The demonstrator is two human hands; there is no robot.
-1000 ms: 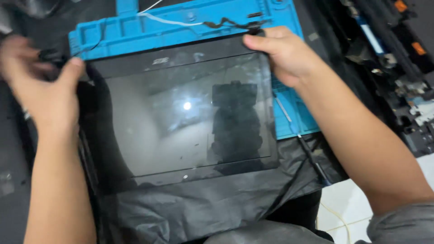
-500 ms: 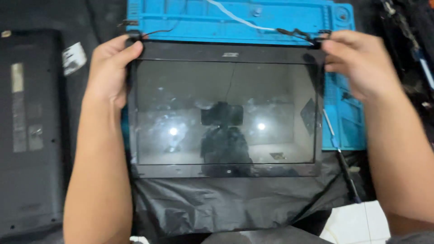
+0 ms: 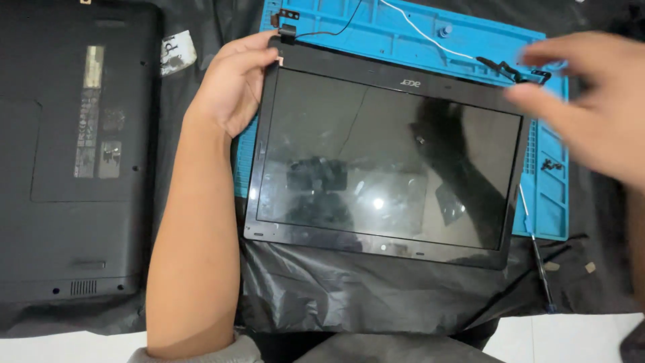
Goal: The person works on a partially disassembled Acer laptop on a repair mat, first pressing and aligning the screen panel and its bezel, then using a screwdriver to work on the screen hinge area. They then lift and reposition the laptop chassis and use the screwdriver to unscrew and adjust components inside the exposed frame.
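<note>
Centrally placed: laptop screen panel, black-bezelled and glossy, lying face up and slightly skewed, its upper part over a blue repair mat, its lower edge over crumpled black plastic sheeting. Held at the top-left corner by the left hand — fingers curled round the bezel edge, thumb along the side, clamped on the panel. Blurred and raised above the top-right corner, the right hand — fingers spread loosely, gripping nothing, seemingly clear of the panel, though contact at the fingertip too smeared to tell. Off the panel's upper corners, small black hinge brackets, with a black wire and a white wire trailing across the mat. Left of the forearm, well apart from the panel: a black laptop base, underside up, with labels and vent slots showing. Right of the panel's lower corner, a thin screwdriver lying partly on the mat, partly on the sheeting.
</note>
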